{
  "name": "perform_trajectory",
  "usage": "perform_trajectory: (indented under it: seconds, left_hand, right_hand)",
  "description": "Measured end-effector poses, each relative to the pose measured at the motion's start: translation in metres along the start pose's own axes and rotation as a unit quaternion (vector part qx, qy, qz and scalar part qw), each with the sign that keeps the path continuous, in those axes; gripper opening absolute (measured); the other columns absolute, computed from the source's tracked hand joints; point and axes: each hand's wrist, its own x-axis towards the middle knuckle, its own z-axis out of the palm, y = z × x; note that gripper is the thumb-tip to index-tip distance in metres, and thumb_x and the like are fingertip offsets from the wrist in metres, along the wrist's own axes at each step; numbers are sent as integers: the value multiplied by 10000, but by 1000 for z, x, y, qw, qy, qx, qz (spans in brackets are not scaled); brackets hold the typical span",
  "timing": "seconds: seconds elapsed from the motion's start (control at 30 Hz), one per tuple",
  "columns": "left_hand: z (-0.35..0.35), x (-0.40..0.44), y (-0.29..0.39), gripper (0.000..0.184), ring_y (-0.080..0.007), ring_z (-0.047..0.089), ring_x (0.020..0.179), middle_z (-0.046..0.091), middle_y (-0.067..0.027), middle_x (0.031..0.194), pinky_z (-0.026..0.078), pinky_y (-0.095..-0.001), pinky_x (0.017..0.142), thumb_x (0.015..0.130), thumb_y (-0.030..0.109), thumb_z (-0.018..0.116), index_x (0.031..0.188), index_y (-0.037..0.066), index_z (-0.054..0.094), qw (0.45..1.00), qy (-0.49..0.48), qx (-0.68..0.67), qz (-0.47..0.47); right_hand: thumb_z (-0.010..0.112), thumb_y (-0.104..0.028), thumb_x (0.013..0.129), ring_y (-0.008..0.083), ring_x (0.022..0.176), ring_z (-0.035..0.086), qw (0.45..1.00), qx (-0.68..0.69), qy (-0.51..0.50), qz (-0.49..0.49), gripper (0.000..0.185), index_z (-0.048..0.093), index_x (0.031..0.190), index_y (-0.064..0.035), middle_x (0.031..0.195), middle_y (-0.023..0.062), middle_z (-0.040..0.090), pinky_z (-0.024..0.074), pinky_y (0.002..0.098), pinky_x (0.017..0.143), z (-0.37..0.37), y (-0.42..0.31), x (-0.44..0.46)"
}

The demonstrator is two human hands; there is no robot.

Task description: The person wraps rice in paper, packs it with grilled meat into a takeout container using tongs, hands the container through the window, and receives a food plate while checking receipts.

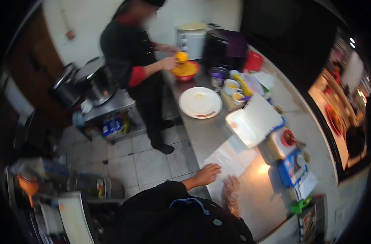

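My left hand (207, 175) is bare and lies at the counter's near edge, its fingers spread over the lower left corner of a thin white sheet (234, 156). Just to its right, my right hand (232, 191) wears a clear plastic glove. It rests palm down on the metal counter (262, 203) by the sheet's lower edge, fingers extended. Neither hand is closed round anything. Beyond the sheet stands an open white foam container (252, 122). Farther off on the counter is a white plate (200, 102) with a few smears on it.
A person (141, 61) in dark clothes holds a yellow cup (181, 57) over a red bowl (186, 71). Along the wall are white cups (231, 86), a lidded tub (281, 143) and a blue box (292, 167). Large pots (97, 81) stand at left; a bin (98, 186) is lower left.
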Motion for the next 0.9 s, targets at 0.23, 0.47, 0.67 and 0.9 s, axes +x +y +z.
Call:
perform_trajectory:
  seconds: [0.23,0.47,0.67,0.9]
  left_hand:
    - [4,-16,-1,357,-359,350,1280,434,-196,1322,235,-486,1077,776,77,554,1130,29,546,994,-39,97,-12]
    - [9,-47,9,425,-373,379,1243,425,-214,1314,308,-477,1027,741,118,590,1147,9,528,991,-64,112,35]
    - [1,-35,30,498,-338,392,1249,485,-162,1273,292,-476,1043,671,32,586,1166,43,532,996,-28,89,-17]
    - [-7,10,23,356,-342,415,1239,522,-130,1240,276,-530,1045,739,118,605,1095,98,603,995,-45,79,49]
  right_hand:
    - [615,-57,803,349,1022,588,990,38,-29,-131,150,631,948,-23,1054,181,627,475,441,899,13,24,-3]
    - [570,-112,844,335,1045,579,986,38,-160,11,184,639,996,-36,1083,203,608,475,418,891,9,11,4]
    - [600,-86,803,369,1036,555,990,58,77,-105,202,619,994,-25,1078,196,598,454,446,890,35,42,-30]
    - [604,-146,796,289,1034,580,996,-17,-27,86,149,640,928,-89,1078,111,625,460,415,884,15,17,-16]
